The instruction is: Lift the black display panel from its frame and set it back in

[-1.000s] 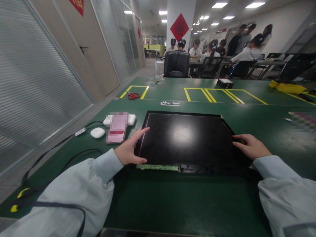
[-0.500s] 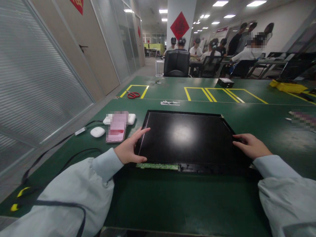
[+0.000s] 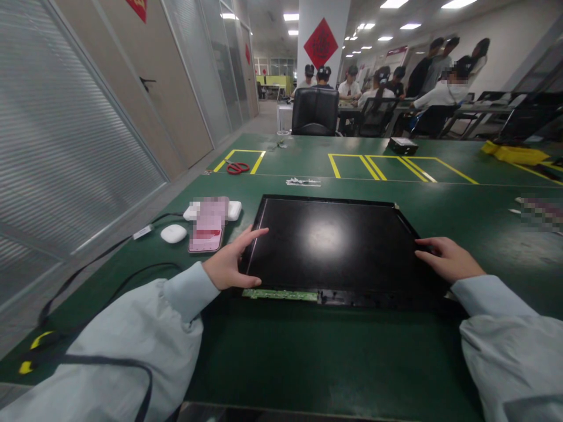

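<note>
A black display panel [image 3: 321, 246] lies face up on the green table, with a green circuit strip [image 3: 285, 295] along the left part of its near edge. My left hand [image 3: 229, 261] grips the panel's left side, its thumb at the near corner and its index finger stretched over the edge; the other fingers are hidden. On the opposite side, my right hand [image 3: 451, 258] holds the right edge between thumb and fingers. The screen is dark and reflects a round patch of light.
Left of the panel lie a pink phone [image 3: 207, 225], a white rounded gadget [image 3: 173, 234] and cables. Farther back are red-handled scissors [image 3: 238, 168], white scraps [image 3: 303, 182], yellow tape outlines and a small black box [image 3: 402, 146]. Several people sit or stand beyond a black chair [image 3: 315, 111].
</note>
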The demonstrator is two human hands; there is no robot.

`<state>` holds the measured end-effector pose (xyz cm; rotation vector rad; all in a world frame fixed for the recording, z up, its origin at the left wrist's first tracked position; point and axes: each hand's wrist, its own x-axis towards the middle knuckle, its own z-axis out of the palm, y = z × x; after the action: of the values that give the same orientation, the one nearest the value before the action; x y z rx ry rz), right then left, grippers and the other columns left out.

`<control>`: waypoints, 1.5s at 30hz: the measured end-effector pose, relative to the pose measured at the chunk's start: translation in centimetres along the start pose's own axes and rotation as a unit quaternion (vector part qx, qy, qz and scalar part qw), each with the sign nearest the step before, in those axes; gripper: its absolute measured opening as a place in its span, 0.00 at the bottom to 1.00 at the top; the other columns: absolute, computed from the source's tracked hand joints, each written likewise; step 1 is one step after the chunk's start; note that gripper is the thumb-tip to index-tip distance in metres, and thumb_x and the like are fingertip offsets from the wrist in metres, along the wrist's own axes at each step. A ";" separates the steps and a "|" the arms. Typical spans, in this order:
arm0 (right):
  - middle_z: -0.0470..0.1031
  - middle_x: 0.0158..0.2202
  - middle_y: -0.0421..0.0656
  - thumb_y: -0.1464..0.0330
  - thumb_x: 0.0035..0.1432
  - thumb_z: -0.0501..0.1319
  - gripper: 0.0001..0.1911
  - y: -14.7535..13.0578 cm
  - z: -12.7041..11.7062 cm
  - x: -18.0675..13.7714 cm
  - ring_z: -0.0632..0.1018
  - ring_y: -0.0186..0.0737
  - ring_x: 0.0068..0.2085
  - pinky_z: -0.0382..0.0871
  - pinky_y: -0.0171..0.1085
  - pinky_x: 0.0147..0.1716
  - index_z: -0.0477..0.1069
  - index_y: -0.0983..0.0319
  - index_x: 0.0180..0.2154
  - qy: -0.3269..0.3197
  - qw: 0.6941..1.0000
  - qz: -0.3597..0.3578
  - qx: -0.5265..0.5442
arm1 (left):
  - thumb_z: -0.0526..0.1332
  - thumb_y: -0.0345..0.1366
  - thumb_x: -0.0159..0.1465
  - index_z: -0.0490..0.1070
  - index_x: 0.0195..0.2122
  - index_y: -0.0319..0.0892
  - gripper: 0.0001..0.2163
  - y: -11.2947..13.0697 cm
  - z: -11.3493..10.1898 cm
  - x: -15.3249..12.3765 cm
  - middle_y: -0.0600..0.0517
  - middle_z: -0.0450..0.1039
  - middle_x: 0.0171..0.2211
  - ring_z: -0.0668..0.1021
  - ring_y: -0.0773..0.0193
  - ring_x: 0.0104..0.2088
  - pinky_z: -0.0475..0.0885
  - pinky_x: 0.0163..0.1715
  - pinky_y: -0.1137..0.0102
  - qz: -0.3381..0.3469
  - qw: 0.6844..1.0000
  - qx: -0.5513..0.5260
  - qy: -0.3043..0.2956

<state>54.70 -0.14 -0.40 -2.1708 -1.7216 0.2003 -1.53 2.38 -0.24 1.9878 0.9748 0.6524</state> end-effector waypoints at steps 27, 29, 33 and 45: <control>0.74 0.40 0.52 0.53 0.47 0.58 0.27 -0.4 -0.2 -0.1 0.78 0.54 0.41 0.74 0.51 0.48 0.79 0.63 0.43 -0.005 1.000 0.014 0.010 | 0.73 0.57 0.59 0.64 0.72 0.50 0.43 -0.2 0.3 -0.1 0.41 0.43 0.80 0.45 0.38 0.79 0.50 0.74 0.43 -0.044 0.998 -0.016 0.036; 0.74 0.40 0.51 0.54 0.47 0.59 0.26 -0.4 -0.2 -0.1 0.77 0.54 0.41 0.74 0.51 0.48 0.79 0.62 0.43 -0.006 1.000 0.016 0.012 | 0.76 0.55 0.56 0.63 0.73 0.52 0.45 -0.2 0.3 -0.2 0.42 0.43 0.80 0.44 0.38 0.79 0.49 0.74 0.43 -0.034 0.999 -0.020 0.024; 0.74 0.41 0.52 0.53 0.47 0.58 0.27 -0.2 -0.1 -0.1 0.77 0.54 0.41 0.73 0.51 0.48 0.79 0.62 0.43 -0.002 1.000 0.016 0.016 | 0.72 0.52 0.61 0.65 0.72 0.53 0.39 0.0 -0.1 0.2 0.45 0.49 0.79 0.42 0.40 0.79 0.45 0.75 0.44 -0.050 0.998 -0.022 0.020; 0.75 0.38 0.51 0.50 0.43 0.57 0.28 -0.2 0.0 0.0 0.76 0.54 0.39 0.73 0.52 0.47 0.78 0.60 0.41 0.008 1.000 0.004 0.020 | 0.66 0.35 0.59 0.61 0.71 0.44 0.37 1.6 0.6 1.2 0.41 0.80 0.56 0.86 0.47 0.42 0.82 0.47 0.50 -0.193 0.960 -0.179 0.098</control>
<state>54.50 -0.06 -0.34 -2.1458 -1.6852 0.2179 0.21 2.50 0.84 1.3854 1.2262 0.7520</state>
